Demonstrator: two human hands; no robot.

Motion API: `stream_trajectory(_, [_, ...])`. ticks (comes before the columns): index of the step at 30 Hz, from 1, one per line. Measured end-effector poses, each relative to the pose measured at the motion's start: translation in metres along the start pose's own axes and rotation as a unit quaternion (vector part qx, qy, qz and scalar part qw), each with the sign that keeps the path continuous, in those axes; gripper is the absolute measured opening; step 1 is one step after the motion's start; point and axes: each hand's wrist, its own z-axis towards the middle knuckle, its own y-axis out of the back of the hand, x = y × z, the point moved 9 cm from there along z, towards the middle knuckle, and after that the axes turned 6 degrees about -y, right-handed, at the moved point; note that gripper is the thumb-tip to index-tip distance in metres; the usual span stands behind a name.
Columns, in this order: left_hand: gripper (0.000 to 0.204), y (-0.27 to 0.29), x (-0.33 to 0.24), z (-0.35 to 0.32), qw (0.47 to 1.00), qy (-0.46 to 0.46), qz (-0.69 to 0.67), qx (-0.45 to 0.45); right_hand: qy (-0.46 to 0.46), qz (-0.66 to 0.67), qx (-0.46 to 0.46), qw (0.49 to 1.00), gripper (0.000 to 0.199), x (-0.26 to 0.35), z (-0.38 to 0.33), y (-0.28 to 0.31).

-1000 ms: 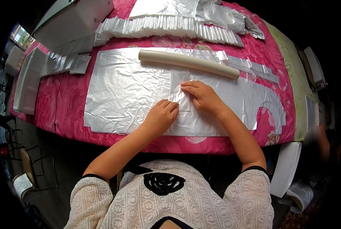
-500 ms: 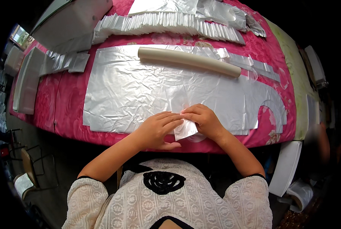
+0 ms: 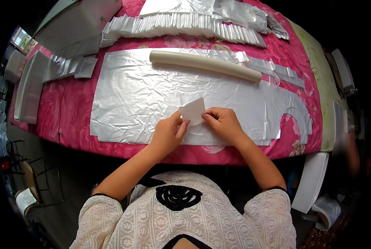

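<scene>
A small folded white plastic bag [image 3: 193,110] is held up between my two hands, above the near part of a stack of flat, crinkled silvery-white plastic bags [image 3: 131,99]. My left hand [image 3: 169,130] pinches its left lower edge between thumb and fingers. On its other side, my right hand [image 3: 224,124] grips the right edge with thumb and forefinger. The stack has a curved cut-out at its right end. Across its far part lies a long beige tube [image 3: 206,66], tilted down to the right.
Beyond the stack stands a long row of folded bags [image 3: 173,25], with more loose film [image 3: 243,14] behind it. At the left are a large box [image 3: 75,29], a white bin [image 3: 30,89] and a short row of folded bags [image 3: 71,67]. A pink flowered cloth [image 3: 75,108] covers the table.
The folded bag has been lifted and turned upright, away from the table's near edge. My left hand went from flat, spread fingers to a pinch; my right hand shifted slightly right.
</scene>
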Motion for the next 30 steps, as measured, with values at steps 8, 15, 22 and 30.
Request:
stream_trajectory(8, [0.073,0.005,0.028,0.026,0.986,0.156,-0.066,-0.003,-0.118,-0.073,0.025,0.99,0.027,-0.014,0.029,-0.003])
stream_trajectory(15, [0.075,0.019,-0.022,0.026,0.964,-0.122,0.224,-0.079,-0.152,-0.093,0.041,0.983,0.025,-0.012,0.03,-0.003])
stream_trajectory(22, [0.093,-0.04,-0.014,0.031,0.955,-0.108,0.276,0.026,-0.143,-0.107,0.027,0.984,0.026,-0.017,0.031,-0.005])
stream_trajectory(30, [0.108,-0.044,-0.007,0.032,0.95,-0.081,0.296,0.059,-0.04,-0.201,-0.074,0.976,0.029,0.002,0.011,0.005])
